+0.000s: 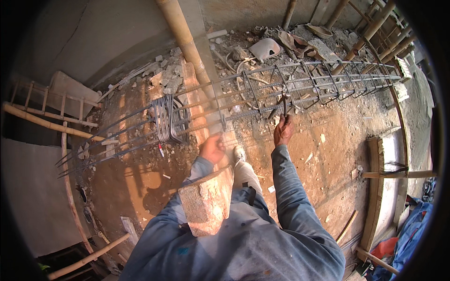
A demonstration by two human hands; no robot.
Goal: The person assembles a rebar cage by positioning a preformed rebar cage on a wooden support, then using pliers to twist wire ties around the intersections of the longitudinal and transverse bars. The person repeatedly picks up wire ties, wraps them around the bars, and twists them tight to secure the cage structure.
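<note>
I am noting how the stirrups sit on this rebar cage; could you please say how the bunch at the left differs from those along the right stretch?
The bunched stirrups are pressed together in one tight pack, while the spread stirrups stand apart at intervals along the rebar cage. The right hand holds pincers at the spread ones; the left hand is nearer the bunch. Both are dark steel loops around the long bars.

A bamboo pole (185,40) crosses the dirt ground (328,154); rubble (243,51) lies at its far edge, a ladder (51,105) at left.
</note>
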